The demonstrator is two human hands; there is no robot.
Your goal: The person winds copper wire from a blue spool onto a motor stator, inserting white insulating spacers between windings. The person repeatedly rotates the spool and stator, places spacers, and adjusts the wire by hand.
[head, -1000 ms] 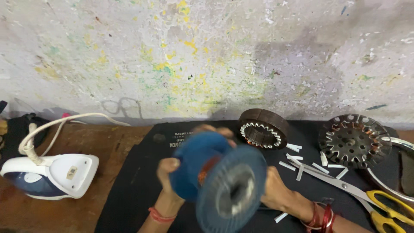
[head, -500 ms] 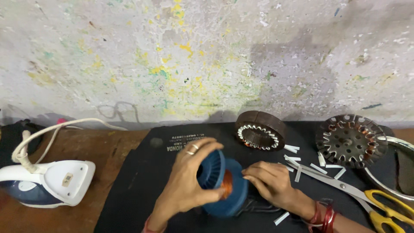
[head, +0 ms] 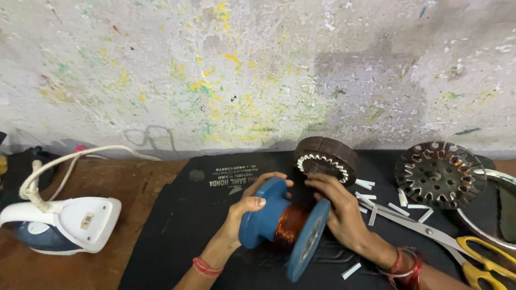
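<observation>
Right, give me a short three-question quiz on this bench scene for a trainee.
1. True or false: both hands grip the blue spool of copper wire.
2. Which thing lies at the far left of the bench? A) scissors B) clothes iron C) stator core
3. Fill in: the scissors have ____ handles.

Key
1. True: the left hand holds one flange and the right hand rests at the other.
2. B: the clothes iron lies left of the black mat; the stator core stands behind the hands.
3. Yellow.
</observation>
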